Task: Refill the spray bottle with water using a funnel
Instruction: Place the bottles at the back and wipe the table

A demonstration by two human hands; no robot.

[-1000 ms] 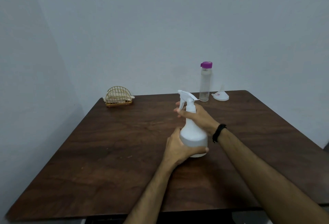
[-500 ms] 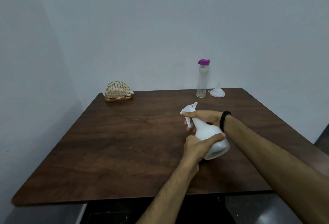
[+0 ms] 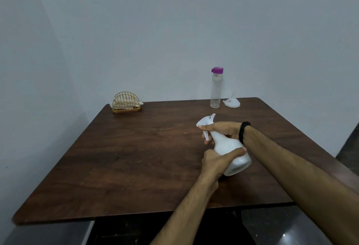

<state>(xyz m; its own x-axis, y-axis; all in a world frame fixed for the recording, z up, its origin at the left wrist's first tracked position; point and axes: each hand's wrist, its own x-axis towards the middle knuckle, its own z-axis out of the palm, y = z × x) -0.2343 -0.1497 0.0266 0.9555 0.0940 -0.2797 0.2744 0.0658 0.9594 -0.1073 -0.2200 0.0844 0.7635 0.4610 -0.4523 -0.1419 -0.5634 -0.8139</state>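
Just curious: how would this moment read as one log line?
spray bottle: tilted, held | left hand: on body | right hand: on spray head | funnel, water bottle: untouched

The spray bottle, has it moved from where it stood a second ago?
Yes. The spray bottle stood upright on the table; now both hands hold it tilted, head leaning left, base lifted toward the right, and it sits farther right relative to the clear bottle.

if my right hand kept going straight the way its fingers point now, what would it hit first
The right hand grips the spray bottle head, pointing left. Beyond that lies only bare table, so the way looks free, though depth is uncertain.
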